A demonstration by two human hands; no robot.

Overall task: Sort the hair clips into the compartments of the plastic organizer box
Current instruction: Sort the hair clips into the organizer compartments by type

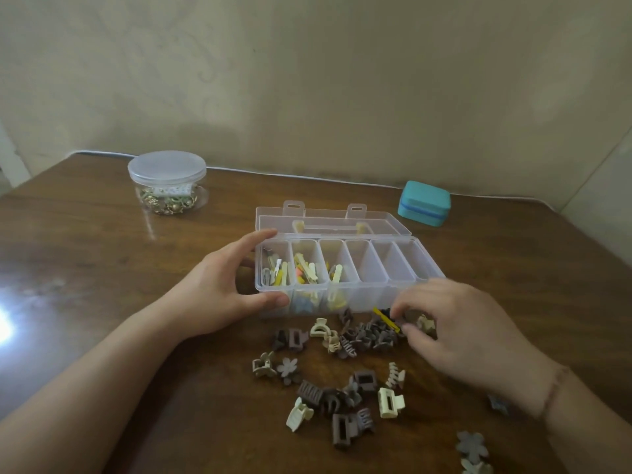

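The clear plastic organizer box (372, 292) lies open at mid-table, its lid (386, 223) folded back. Its three left compartments hold yellow, white and orange clips; the right ones look bare. My left hand (219, 285) grips the box's left end, thumb on the front corner, fingers on the back rim. My right hand (458, 323) is in front of the box's right half, fingertips pinched on a thin yellow clip (386, 320) above a heap of brown and beige claw clips (362, 336). More claw clips (345, 401) are scattered nearer me.
A round lidded tub of gold trinkets (167, 182) stands at the back left. A teal case (424, 203) sits at the back right. Flower-shaped clips (473, 449) lie at the bottom right. The brown wooden table (102, 268) meets a beige wall behind.
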